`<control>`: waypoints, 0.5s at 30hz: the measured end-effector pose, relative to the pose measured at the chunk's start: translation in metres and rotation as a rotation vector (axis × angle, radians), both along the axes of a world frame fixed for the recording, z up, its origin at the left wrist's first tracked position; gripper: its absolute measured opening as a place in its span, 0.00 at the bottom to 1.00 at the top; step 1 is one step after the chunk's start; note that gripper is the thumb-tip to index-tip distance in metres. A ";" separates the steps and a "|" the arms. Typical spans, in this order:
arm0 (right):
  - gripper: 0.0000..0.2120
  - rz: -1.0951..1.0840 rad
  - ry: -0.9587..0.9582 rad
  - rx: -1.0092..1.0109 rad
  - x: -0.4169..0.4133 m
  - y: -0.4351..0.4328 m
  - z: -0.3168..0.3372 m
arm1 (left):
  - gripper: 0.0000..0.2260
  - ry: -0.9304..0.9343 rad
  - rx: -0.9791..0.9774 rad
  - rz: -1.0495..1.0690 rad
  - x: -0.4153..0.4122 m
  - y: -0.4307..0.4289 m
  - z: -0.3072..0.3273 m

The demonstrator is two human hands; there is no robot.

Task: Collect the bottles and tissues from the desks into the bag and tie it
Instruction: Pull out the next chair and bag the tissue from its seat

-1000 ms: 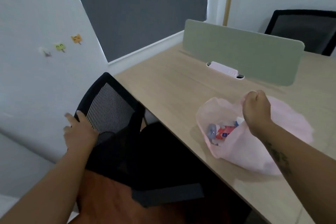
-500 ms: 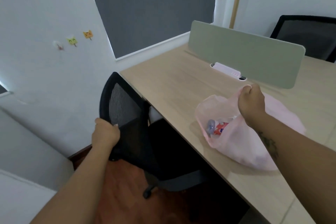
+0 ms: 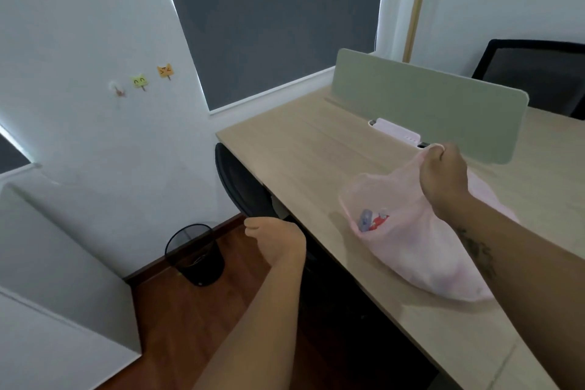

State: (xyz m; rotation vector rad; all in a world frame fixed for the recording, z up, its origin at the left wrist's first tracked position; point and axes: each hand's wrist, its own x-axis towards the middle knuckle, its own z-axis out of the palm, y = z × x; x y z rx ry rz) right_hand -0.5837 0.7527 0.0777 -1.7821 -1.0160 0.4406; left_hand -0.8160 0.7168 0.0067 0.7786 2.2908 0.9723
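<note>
A thin pink plastic bag (image 3: 421, 260) lies on the light wooden desk (image 3: 304, 149), its mouth facing left. Through the opening I see a crushed bottle with a red label (image 3: 373, 221). My right hand (image 3: 444, 176) grips the bag's upper rim and lifts it off the desk. My left hand (image 3: 277, 239) is down at the desk's front edge, its fingers curled at the back of a black mesh chair (image 3: 243, 187) that sits tucked under the desk. No loose bottles or tissues show on the desk.
A green divider panel (image 3: 427, 104) with a white power strip (image 3: 397, 133) crosses the desk behind the bag. A second black chair (image 3: 538, 73) stands beyond it. A black mesh bin (image 3: 194, 258) is on the wooden floor by the wall, and a white cabinet (image 3: 47, 263) stands at the left.
My left hand took hold of the chair back and pushed the chair in under the desk. My right hand stayed on the bag rim and raised it slightly. The bin came into view.
</note>
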 end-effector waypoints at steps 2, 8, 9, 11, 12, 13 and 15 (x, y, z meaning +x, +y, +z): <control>0.17 0.001 -0.010 0.012 0.004 0.000 0.007 | 0.35 0.010 -0.013 -0.019 0.011 0.003 -0.004; 0.14 0.028 -0.031 0.066 0.013 -0.002 0.023 | 0.44 -0.011 -0.123 -0.143 0.015 0.006 0.006; 0.13 0.039 -0.037 0.083 0.014 -0.003 0.027 | 0.45 0.017 -0.193 -0.195 0.013 0.006 0.010; 0.12 0.071 -0.048 0.113 0.013 -0.004 0.037 | 0.47 0.142 -0.253 -0.330 0.010 0.009 0.017; 0.12 0.091 -0.056 0.126 0.014 -0.004 0.043 | 0.47 0.227 -0.220 -0.407 0.009 0.012 0.021; 0.12 0.109 -0.068 0.144 0.015 -0.004 0.050 | 0.46 0.314 -0.166 -0.496 0.010 0.017 0.025; 0.13 0.140 -0.105 0.181 0.021 -0.005 0.067 | 0.44 0.420 -0.081 -0.676 0.016 0.030 0.036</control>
